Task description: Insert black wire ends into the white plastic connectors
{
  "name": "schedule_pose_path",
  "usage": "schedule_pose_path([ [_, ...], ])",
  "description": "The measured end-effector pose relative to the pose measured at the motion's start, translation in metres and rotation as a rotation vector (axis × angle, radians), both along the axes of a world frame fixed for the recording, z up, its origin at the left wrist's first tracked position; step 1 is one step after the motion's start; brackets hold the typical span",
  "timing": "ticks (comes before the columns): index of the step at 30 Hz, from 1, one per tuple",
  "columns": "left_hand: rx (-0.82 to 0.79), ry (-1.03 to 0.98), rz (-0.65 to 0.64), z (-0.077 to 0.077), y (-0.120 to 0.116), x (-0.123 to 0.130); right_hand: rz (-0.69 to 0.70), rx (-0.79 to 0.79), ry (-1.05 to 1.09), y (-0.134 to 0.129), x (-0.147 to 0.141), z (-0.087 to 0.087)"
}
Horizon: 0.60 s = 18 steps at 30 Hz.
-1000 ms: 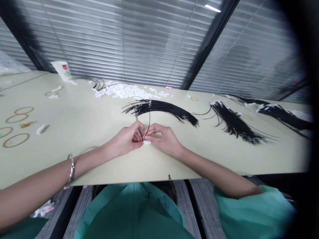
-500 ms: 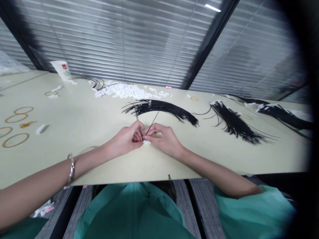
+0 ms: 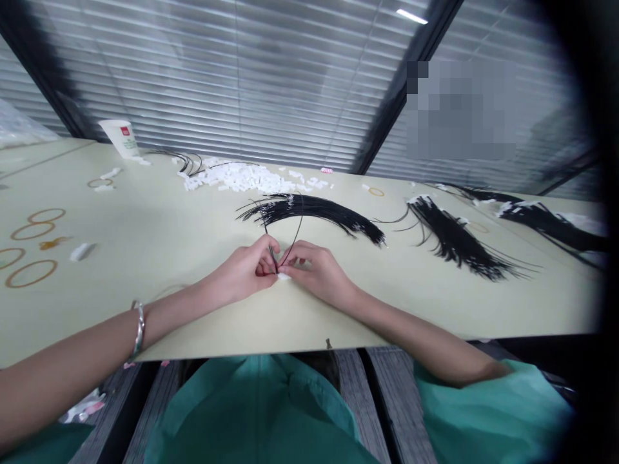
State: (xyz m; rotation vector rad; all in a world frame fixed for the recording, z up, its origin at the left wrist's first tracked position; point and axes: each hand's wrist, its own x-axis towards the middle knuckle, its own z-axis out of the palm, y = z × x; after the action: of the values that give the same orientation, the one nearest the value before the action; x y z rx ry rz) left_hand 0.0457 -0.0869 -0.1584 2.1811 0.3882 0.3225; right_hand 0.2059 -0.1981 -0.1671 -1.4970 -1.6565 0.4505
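Both hands meet over the table, fingertips almost touching. My left hand (image 3: 249, 267) is closed in a pinch around thin black wires (image 3: 265, 227) that stick up past its fingers. My right hand (image 3: 322, 270) pinches another black wire (image 3: 296, 231), which bows upward from the fingertips. Just under the fingertips shows a small white plastic piece (image 3: 284, 276), mostly covered by the fingers. Whether the wire ends sit inside it I cannot tell. Beyond the hands lies a curved bundle of black wires (image 3: 319, 209).
Small white plastic pieces (image 3: 242, 175) are heaped at the back, near a paper cup (image 3: 123, 138). More black wire bundles (image 3: 454, 238) lie on the right. Rubber bands (image 3: 31, 273) are scattered at the left. Window blinds (image 3: 217, 77) stand behind the table.
The wire in my right hand was straight and leaning right; it now bends, its upper end further left. My right fingertips have shifted slightly left towards my left hand.
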Motion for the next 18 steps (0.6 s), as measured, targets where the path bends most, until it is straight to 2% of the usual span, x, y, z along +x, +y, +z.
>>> schedule_pose_path([
  [5,-0.022,-0.012,-0.01,-0.001,0.0,0.001,0.017,-0.01,-0.024,0.001,-0.001,-0.001],
  [13,-0.03,0.049,0.003,0.009,-0.004,0.0,0.049,-0.025,-0.039,0.002,-0.002,-0.002],
  [18,-0.013,0.026,0.009,0.005,-0.002,0.001,0.186,-0.069,-0.083,0.009,0.014,0.005],
])
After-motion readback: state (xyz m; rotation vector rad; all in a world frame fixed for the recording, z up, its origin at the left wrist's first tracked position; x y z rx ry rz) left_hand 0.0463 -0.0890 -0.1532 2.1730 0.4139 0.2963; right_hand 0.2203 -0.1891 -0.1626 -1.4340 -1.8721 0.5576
